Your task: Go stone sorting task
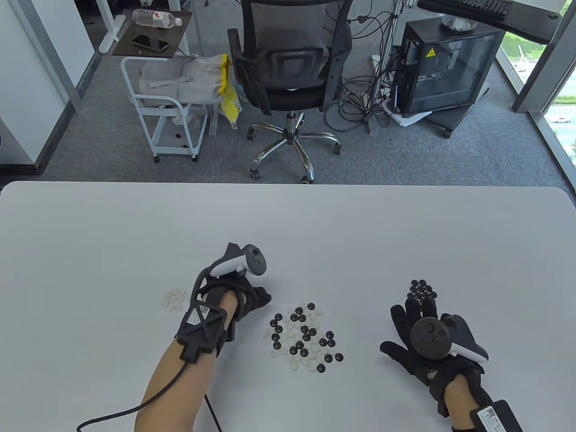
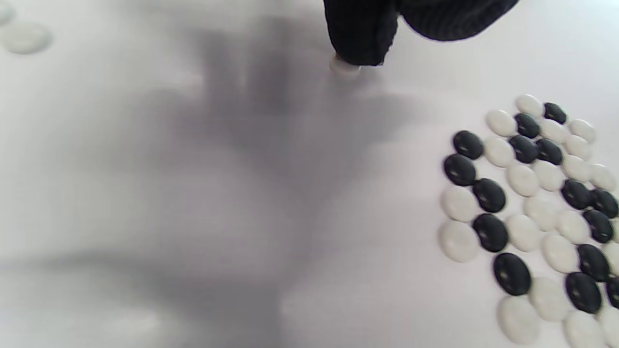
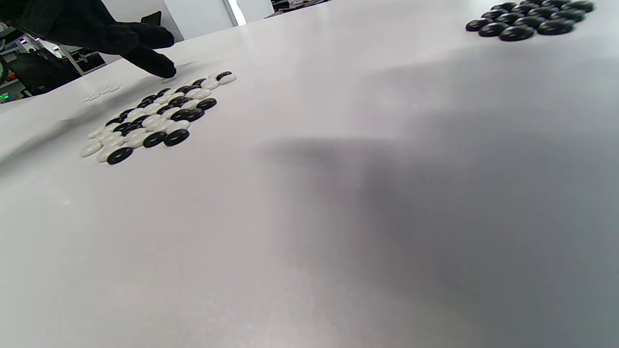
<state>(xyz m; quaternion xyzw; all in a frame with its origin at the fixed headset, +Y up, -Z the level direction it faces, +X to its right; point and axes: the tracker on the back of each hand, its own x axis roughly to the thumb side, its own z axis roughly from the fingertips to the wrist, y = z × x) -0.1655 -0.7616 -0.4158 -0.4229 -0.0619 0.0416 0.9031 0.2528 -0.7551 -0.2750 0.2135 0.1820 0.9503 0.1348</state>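
I am midway through the sort, by my reckoning. My left hand (image 1: 238,294) has a fingertip (image 2: 360,41) pressed on one white stone (image 2: 345,67), on the desk (image 1: 288,225) between the mixed heap (image 1: 306,335) and the white group (image 1: 176,299); whether I pinch it I cannot tell. Next I should draw it leftward to that group. My right hand (image 1: 425,335) lies flat, fingers spread, holding nothing, just below the black group (image 1: 421,290). The stones are round, with no real long axis; the heap stretches roughly left-right.
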